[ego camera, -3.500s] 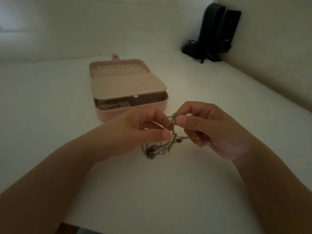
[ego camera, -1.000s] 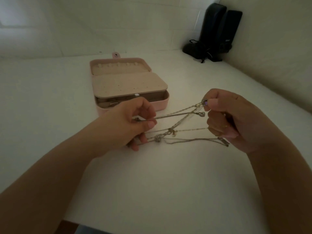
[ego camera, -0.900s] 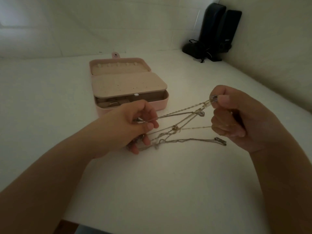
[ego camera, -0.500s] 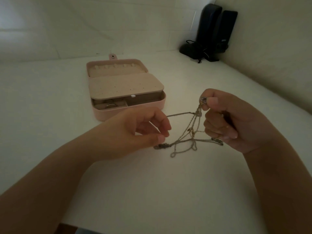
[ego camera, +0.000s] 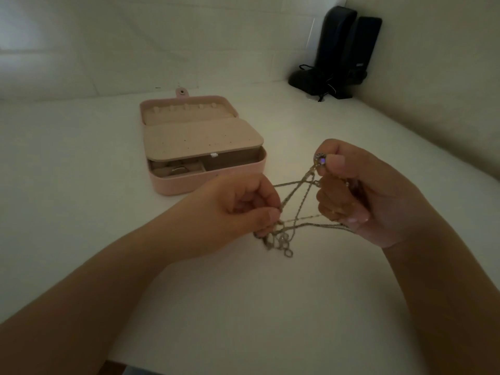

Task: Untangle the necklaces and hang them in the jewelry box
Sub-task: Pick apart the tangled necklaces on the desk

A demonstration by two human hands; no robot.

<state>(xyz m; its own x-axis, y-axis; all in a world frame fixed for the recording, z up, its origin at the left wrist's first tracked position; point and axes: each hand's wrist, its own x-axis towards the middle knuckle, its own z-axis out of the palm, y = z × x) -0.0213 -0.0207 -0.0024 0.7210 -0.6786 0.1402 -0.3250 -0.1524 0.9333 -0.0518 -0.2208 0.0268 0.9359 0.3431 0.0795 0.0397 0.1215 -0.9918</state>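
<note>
Thin metal necklaces (ego camera: 296, 209) cross in a tangle between my two hands, just above the white table (ego camera: 243, 307). My left hand (ego camera: 235, 209) pinches chain strands at its fingertips, and a knotted clump of links hangs below it. My right hand (ego camera: 359, 193) pinches a small round pendant (ego camera: 320, 159) between thumb and forefinger, while its curled lower fingers hold more chain. The pink jewelry box (ego camera: 173, 188) lies open beyond my left hand, its lid flat behind with a row of hooks (ego camera: 185, 108) and a beige inner flap over the base.
A ring sits in the box's front left compartment (ego camera: 177, 170). Black upright devices with cables (ego camera: 341, 50) stand in the far right corner against the wall. A wall runs along the right side of the table. The table's near edge shows at the bottom.
From stretched wide apart a second ago, my hands have come closer together. The chains have gone slack into crossing strands, and a clump of links now hangs under my left hand.
</note>
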